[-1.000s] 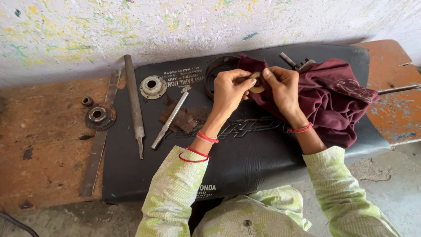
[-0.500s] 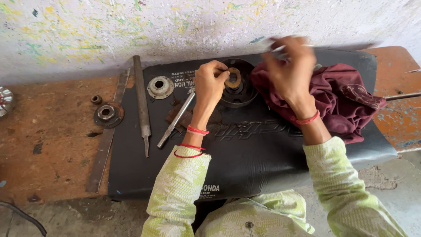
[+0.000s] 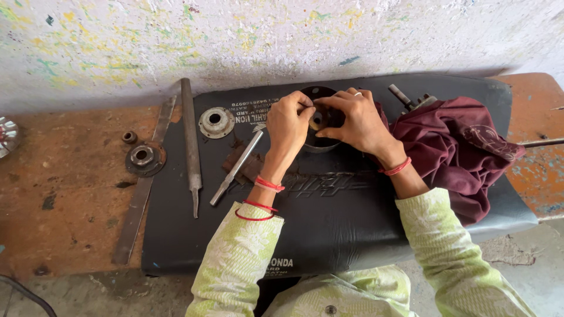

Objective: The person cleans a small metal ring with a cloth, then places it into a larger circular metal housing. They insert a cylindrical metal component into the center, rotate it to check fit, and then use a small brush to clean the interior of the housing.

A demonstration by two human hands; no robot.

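Note:
My left hand (image 3: 289,122) and my right hand (image 3: 351,119) meet over a dark round metal housing (image 3: 318,94) that rests on a black seat cushion (image 3: 329,229). Fingertips of both hands pinch a small brownish ring-shaped part (image 3: 316,121) at the housing's opening. A maroon cloth (image 3: 455,147) lies bunched just right of my right wrist. Red bangles circle both wrists, and pale green patterned sleeves cover my forearms.
A long metal file (image 3: 190,141), a shiny rod (image 3: 237,167) and a round flange (image 3: 215,121) lie left of my hands. A dark hub (image 3: 144,158) and a small nut (image 3: 128,137) sit on the rusty bench (image 3: 53,199). A flat steel bar (image 3: 143,188) runs along the cushion's left edge.
My right hand has come back from the upper right to join the left hand at the round housing. The left hand has stayed on the housing.

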